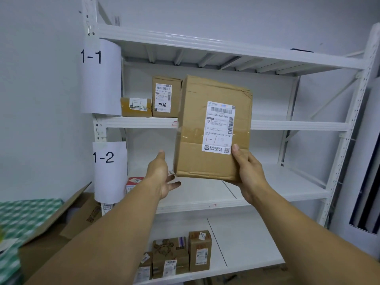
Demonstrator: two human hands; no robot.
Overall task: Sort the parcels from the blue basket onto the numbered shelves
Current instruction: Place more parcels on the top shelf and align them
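Your right hand point(250, 173) grasping a cardboard parcel point(195, 120) labelled 15H-159-A03-28G, your left hand point(160, 173) released beside it, far parcel point(164, 97) marked 7936, sign 1-1 point(98, 77), sign 1-2 point(110, 171)

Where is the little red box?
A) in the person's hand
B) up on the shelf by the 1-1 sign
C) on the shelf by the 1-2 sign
C: the red box sits at the left end of the shelf, right beside the 1-2 sign, while the right hand grips a brown cardboard box instead.
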